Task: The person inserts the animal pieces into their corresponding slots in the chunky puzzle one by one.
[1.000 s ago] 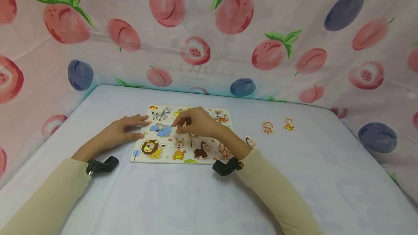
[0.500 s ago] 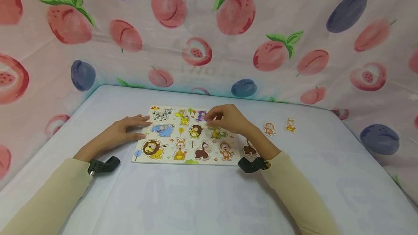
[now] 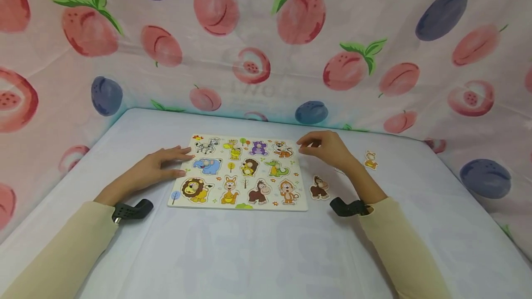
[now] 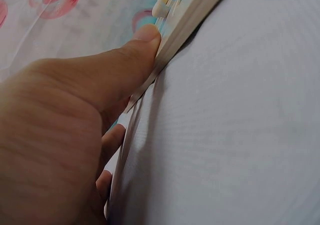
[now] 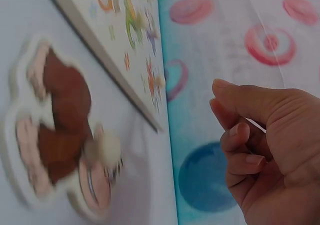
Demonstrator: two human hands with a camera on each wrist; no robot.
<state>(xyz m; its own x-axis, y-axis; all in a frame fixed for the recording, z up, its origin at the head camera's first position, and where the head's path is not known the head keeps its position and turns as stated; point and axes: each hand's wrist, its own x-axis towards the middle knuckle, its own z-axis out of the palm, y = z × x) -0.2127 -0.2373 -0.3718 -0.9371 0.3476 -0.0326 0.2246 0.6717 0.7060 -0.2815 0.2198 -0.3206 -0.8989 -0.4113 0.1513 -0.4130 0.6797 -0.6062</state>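
Hovering right of puzzle board (image 3: 238, 176): right hand (image 3: 326, 146), grip near-closed, empty; left hand (image 3: 163, 160), fingers spread, touching left edge (image 3: 173, 192).

Puzzle board (image 3: 238, 173) smooth, wood-like; table cover (image 3: 249, 253) matt cloth.

A pale pinkish cloth backdrop (image 3: 291, 68) rises behind the white table (image 3: 249, 257) and wraps round both its sides; it bears printed red peaches (image 3: 301, 20), green leaves (image 3: 71, 2) and dark blue plums (image 3: 441, 13); a bluish tint runs along the table's far edge; the light is soft.
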